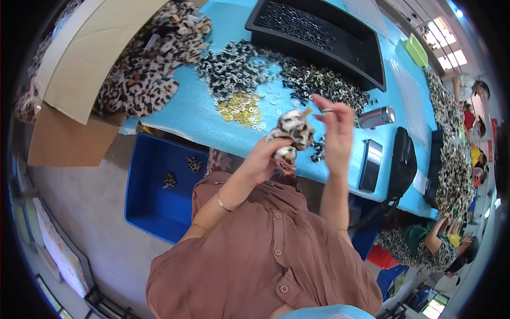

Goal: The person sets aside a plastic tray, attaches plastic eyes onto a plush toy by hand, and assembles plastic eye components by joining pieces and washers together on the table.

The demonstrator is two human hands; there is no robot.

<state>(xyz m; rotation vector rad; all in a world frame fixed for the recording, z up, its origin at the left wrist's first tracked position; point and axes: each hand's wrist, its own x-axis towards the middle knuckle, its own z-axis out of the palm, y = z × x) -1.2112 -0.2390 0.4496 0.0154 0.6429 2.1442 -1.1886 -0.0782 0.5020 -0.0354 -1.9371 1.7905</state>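
Note:
My left hand [260, 161] is closed round a small plush piece [296, 129] in white, black and tan spotted fur. A bit of orange stands out at its top, and a reddish patch shows underneath. Just right of it, my right hand [338, 135] is raised with fingers bent and apart. A ring is on one finger, and nothing shows clearly between them. Beyond the hands, yellow rings [240, 109] lie beside a heap of black-and-white ring-shaped pieces [234, 69]. More small black and pale pieces [324, 85] spread along the black tray [345, 64].
A pile of spotted plush skins [143, 80] lies left, by a cardboard box [71, 135]. Below the blue-covered table [196, 125] sits a blue bin [151, 212] with two spotted pieces. A metal cylinder [377, 117], phone [371, 165] and black bag [402, 162] lie right; people work beyond.

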